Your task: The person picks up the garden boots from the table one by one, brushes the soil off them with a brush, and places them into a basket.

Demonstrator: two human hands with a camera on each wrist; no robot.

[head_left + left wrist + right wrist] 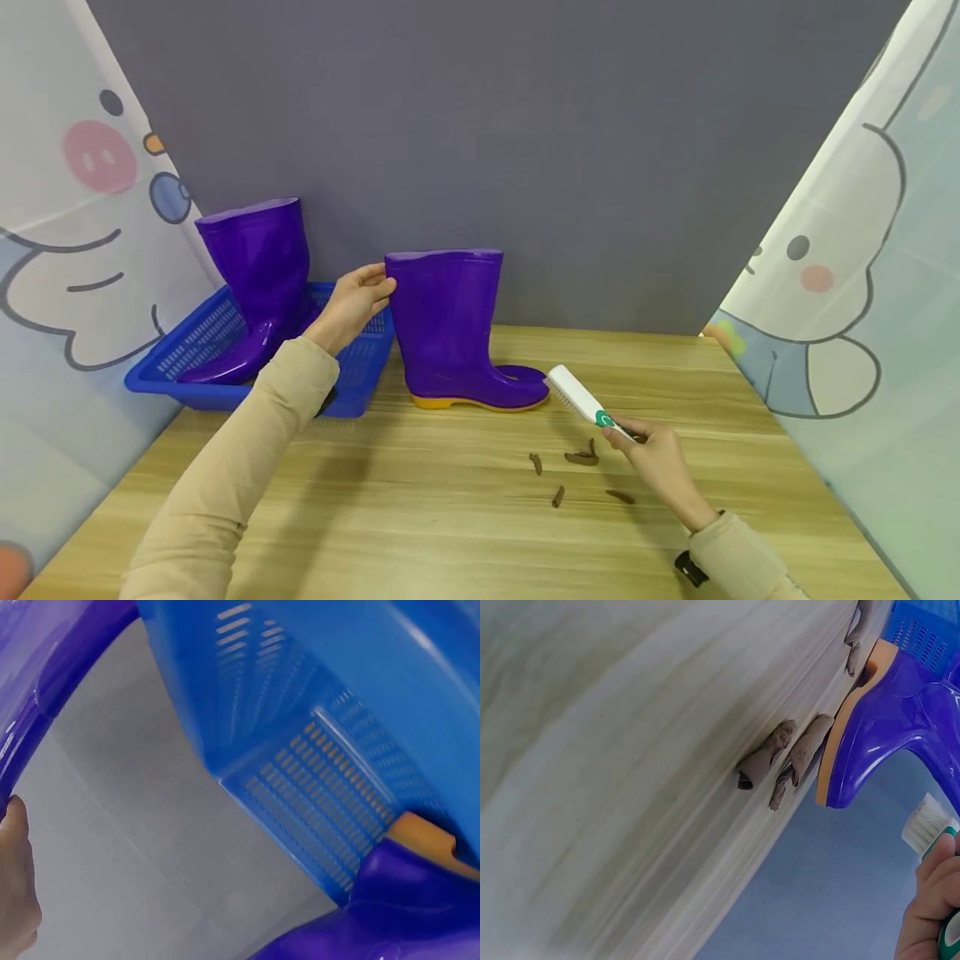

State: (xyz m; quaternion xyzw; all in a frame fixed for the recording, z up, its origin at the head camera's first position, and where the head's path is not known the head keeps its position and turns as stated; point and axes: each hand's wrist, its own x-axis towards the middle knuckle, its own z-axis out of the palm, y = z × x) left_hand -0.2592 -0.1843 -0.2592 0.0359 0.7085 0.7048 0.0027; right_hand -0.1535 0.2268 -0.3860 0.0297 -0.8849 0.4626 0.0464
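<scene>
A purple rain boot [446, 325] with a yellow sole stands upright on the wooden table, toe pointing right. Behind its toe shows a second purple toe [521, 372], the rest hidden. My left hand [354, 302] holds the boot's shaft at the back, just below the rim, thumb on the near side. In my right hand [660, 467] is a white scrubbing brush [576, 393] with a green band, gripped by its handle. Its bristles face down and left, close to the boot's toe. Several curled brown pieces [581, 458] lie on the table below the brush.
At the left a blue plastic basket [153, 382] holds another purple boot [258, 267], which leans upright inside it. A grey wall [600, 167] rises behind the table [420, 525]. Cartoon-printed cloths [832, 250] hang on both sides.
</scene>
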